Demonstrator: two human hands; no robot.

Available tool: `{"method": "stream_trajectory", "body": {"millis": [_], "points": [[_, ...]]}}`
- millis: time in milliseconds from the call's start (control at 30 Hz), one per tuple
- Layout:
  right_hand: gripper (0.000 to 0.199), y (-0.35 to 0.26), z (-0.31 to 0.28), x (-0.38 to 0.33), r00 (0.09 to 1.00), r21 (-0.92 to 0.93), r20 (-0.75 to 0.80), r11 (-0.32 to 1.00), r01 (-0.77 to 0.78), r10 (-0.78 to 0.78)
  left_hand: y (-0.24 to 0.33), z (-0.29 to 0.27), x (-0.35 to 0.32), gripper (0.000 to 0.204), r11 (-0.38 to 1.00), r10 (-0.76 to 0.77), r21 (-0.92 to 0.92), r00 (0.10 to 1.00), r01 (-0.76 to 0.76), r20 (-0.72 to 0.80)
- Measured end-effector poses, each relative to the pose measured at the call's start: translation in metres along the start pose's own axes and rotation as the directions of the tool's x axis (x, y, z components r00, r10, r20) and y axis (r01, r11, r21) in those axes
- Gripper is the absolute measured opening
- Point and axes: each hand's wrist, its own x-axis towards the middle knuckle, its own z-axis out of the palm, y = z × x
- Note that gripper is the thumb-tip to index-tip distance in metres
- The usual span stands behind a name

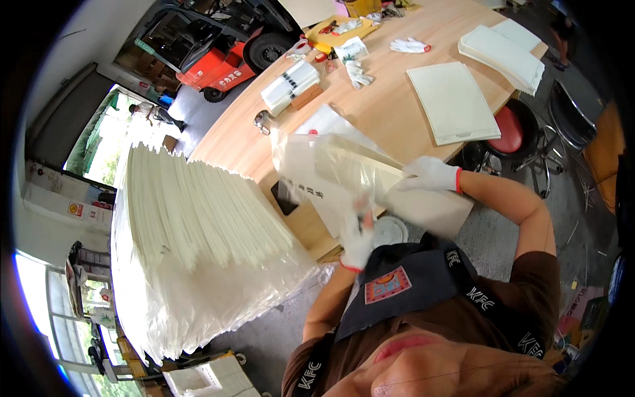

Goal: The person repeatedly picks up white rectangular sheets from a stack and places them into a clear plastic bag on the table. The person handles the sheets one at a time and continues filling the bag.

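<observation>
Currently in work: cream panel (436,213), tilted, in front of the dark apron (430,276), at the near side of the wooden table (390,106).
Plastic bag (297,155): clear, dark print on it, film lying over the far part of the cream panel; near part of panel sticks out bare. How deep it sits inside, cannot tell.
Right grip (430,175): white glove, red cuff, closed on the panel's upper right edge.
Left grip (357,243): same glove type, blurred, right at the bag's near side; pinching film or just touching, cannot tell.
Tall stack (198,205): pale sheets, ragged edges, left of both hands; clear wrap (218,298) around its near lower part.
Dark flat item (282,198): between tall stack and bag, kind unclear.
Loose film (327,122): on table, just beyond bag.
Striped bundle (286,83): white with black bands, against a brown block (306,96).
Spare gloves (357,74): white, lying toward the far side; another glove (409,45) with red cuff nearby.
Panel pile (453,102): pale, flat, table's right side.
Far sheets (497,56): uneven pile, far right corner.
Red seat (508,129): off the table's right edge, near a black chair (569,116).
Forklift (221,69): red and black, background left.
Distant person (157,114): small, near bright doorway.
</observation>
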Motion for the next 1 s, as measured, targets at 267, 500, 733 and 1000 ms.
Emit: {"method": "stream_trajectory", "body": {"millis": [267, 500, 733, 1000], "points": [[0.036, 0.043, 0.098, 0.080, 0.939, -0.125, -0.334, 0.991, 0.045, -0.085, 0.039, 0.035, 0.060, 0.039, 0.993, 0.112, -0.045, 0.980, -0.106, 0.166], [0.029, 0.014, 0.145, 0.038, 0.881, -0.083, -0.466, 0.995, 0.055, -0.087, -0.044, 0.039, 0.051, 0.023, 0.972, -0.106, 0.224, 0.982, 0.069, 0.155], [0.026, 0.042, 0.138, 0.028, 0.856, -0.277, -0.431, 0.861, -0.427, 0.286, -0.055, 0.026, -0.045, 0.017, 0.778, 0.113, 0.617, 0.992, -0.118, 0.047], [0.019, 0.005, 0.135, -0.063, 0.966, -0.426, -0.031, 0.871, -0.244, 0.256, -0.049, -0.029, -0.150, 0.020, 0.864, -0.203, 0.400, 0.939, 0.305, -0.278]]}}
